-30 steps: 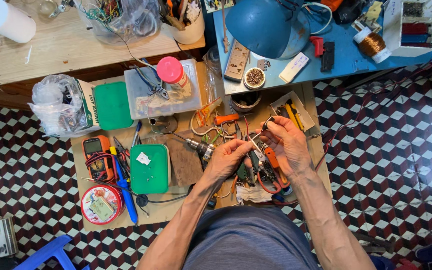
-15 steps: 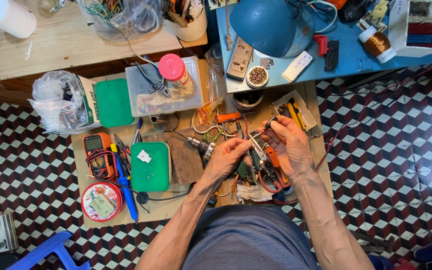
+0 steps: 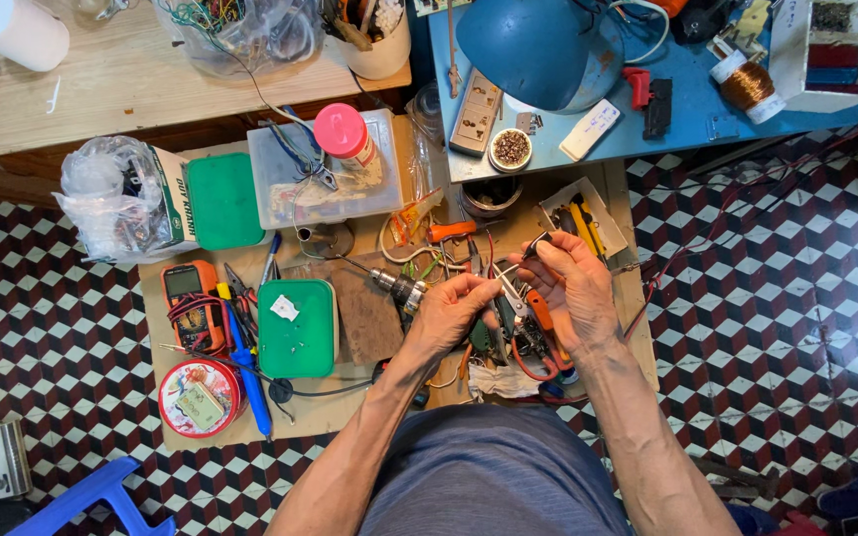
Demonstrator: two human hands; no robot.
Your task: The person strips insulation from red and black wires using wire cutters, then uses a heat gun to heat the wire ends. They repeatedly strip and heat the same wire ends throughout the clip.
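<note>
Overhead view of a low wooden work board [image 3: 350, 417] set on a chequered tile floor, with 2 bare forearms reaching in from the bottom edge. The right hand [image 3: 573, 288] is closed in a pinch, thumb and forefinger gripping a small dark component [image 3: 536, 241] raised just above the clutter at the board's right-hand part. The left hand [image 3: 449, 313] is curled, its fingertips drawn together on a thin wire [image 3: 484, 280] just beside the right hand; what else it grips cannot be told. Between and under the 2 hands lie orange-handled pliers [image 3: 538, 328] and other small tools. A metal-tipped soldering tool [image 3: 399, 288] lies touching or nearly touching the left hand's knuckles. Left of the hands sit a closed green box [image 3: 298, 328], a blue-handled screwdriver [image 3: 248, 382], an orange multimeter [image 3: 191, 303] and a round red tin [image 3: 201, 397]. Farther up stand a clear plastic tray [image 3: 325, 194] with a pink-capped bottle [image 3: 345, 134] upon it. On the blue tabletop [image 3: 727, 124] at upper right rest a blue lamp shade [image 3: 538, 50] and a spool of copper wire [image 3: 747, 84].
</note>
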